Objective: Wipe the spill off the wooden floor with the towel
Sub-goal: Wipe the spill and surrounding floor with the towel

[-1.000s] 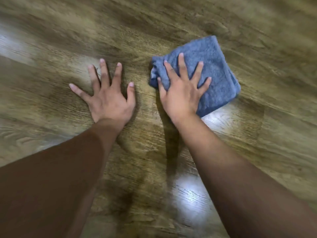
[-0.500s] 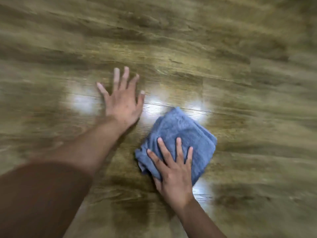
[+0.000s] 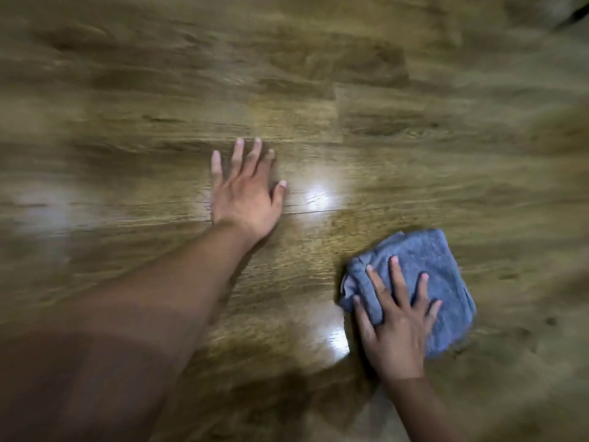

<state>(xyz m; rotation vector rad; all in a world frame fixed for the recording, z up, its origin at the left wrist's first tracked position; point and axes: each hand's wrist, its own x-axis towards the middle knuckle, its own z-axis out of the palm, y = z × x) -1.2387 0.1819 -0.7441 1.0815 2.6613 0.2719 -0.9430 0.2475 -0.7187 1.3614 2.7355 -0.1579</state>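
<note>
A folded blue-grey towel point(image 3: 436, 272) lies on the wooden floor point(image 3: 318, 90) at the lower right. My right hand point(image 3: 395, 327) presses flat on the towel's near left part, fingers spread, thumb bunching a fold. My left hand point(image 3: 245, 193) rests flat on the bare floor to the towel's upper left, fingers apart, holding nothing. Shiny patches point(image 3: 318, 193) glint on the boards between the hands; I cannot tell whether they are wetness or light. The picture is blurred by motion.
Brown wood-grain planks fill the view, with a seam running by my left wrist. Another glossy patch point(image 3: 334, 339) lies left of my right hand. A dark shape point(image 3: 573, 14) shows at the top right corner.
My right hand has slid the towel across the floor toward me and to the right. My left hand has stayed planted on the floor.
</note>
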